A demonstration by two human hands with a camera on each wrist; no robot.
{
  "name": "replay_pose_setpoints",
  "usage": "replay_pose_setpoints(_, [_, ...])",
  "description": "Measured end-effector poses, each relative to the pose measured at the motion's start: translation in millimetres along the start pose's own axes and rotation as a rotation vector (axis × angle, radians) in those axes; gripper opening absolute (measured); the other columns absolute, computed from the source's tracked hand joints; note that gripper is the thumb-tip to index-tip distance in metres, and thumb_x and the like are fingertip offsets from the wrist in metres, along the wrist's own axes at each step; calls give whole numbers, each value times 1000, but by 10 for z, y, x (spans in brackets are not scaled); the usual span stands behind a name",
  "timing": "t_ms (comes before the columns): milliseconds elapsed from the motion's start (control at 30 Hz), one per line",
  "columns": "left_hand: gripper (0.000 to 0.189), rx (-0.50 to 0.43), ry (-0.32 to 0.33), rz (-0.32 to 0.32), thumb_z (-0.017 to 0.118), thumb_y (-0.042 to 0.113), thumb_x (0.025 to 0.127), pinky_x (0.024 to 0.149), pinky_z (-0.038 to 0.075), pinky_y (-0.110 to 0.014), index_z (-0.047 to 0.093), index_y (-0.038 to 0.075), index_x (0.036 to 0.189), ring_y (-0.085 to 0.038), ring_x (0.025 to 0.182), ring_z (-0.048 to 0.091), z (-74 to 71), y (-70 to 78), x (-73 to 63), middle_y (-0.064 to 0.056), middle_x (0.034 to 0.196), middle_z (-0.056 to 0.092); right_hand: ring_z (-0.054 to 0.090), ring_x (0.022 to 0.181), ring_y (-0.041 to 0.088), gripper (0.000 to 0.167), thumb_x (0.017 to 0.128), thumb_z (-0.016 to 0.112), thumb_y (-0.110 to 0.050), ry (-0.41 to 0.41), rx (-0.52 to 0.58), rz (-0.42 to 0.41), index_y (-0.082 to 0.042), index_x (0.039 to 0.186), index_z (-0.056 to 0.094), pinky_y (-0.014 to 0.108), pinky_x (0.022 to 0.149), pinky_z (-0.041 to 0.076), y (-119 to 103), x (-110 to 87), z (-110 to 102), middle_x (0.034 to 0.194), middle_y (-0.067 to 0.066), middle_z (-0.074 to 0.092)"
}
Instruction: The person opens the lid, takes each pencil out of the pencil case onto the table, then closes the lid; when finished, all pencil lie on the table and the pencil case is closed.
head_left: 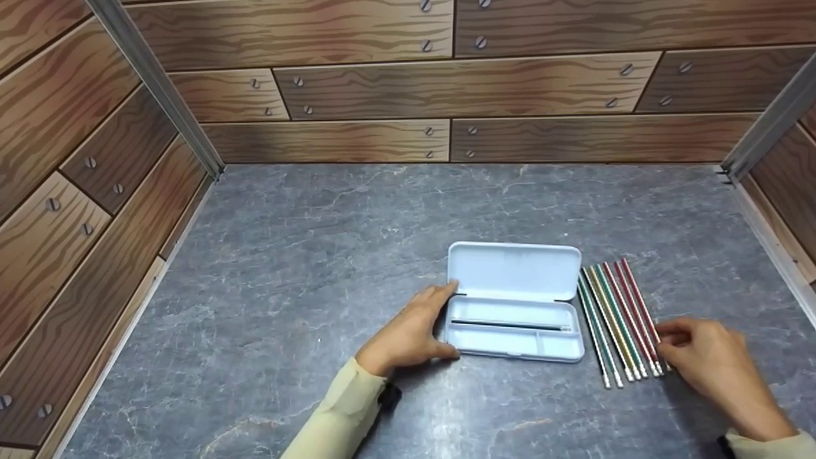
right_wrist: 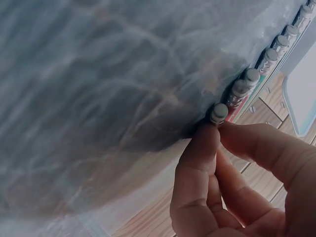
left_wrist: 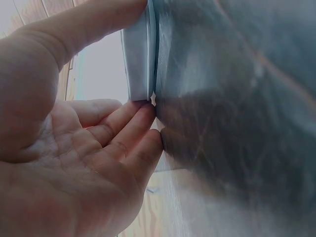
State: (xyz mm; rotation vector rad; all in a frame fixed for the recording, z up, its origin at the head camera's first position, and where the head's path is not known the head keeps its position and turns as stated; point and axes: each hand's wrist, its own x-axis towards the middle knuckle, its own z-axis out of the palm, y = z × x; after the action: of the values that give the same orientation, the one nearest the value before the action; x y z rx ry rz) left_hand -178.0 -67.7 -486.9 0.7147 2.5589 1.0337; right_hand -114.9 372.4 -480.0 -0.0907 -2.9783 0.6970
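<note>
A light blue pencil case lies unfolded on the table, its lid toward the back. One dark green pencil lies lengthwise in the long compartment of its tray. My left hand holds the left end of the case, thumb at the front corner and fingers by the hinge side. To the right of the case, several green, gold and red striped pencils lie side by side, eraser ends toward me. Thumb and forefinger of my right hand pinch the rightmost pencil near its eraser; most of its shaft is hidden.
The grey marbled table is bounded by wood-patterned panels at the back and both sides. Metal posts stand in the back corners. A smaller compartment occupies the front right of the case's tray.
</note>
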Motion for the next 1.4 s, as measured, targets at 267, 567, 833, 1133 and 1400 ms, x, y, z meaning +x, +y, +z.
replay_pose_setpoints(267, [116,6,-8,1,98,18,85,136,40,-43,29,8,178,-26,155,48,4,9,0,-13,166,52,73,78,27,25,91,78,-9,63,4,11,4,111,84,46,70,53,-45,-39,-15,90,16,83])
replay_pose_setpoints(567, [115,13,-6,19,98,18,85,135,42,-42,30,7,177,-25,152,51,10,6,5,-12,164,54,78,92,7,18,86,89,-3,320,144,-248,-8,103,87,18,86,58,-334,25,168,103,17,85])
replay_pose_setpoints(833, [115,9,2,16,99,17,84,135,41,-43,31,7,177,-27,152,51,5,-1,-1,-13,163,54,75,89,2,32,77,95,7,249,259,-579,-14,100,87,1,91,51,-721,170,397,95,-4,84])
replay_pose_setpoints(1133, [116,3,-2,0,98,17,84,135,41,-44,30,7,177,-27,153,50,15,5,-2,-13,165,53,78,87,17,26,85,90,6,-36,154,-693,-13,102,86,34,80,68,-926,336,519,96,-1,84])
replay_pose_setpoints(1400, [115,16,-2,15,98,17,85,136,40,-42,30,6,177,-25,154,49,-4,1,6,-11,165,54,77,86,22,16,89,90,-1,-120,63,-743,-11,101,86,41,78,67,-943,481,498,93,1,82])
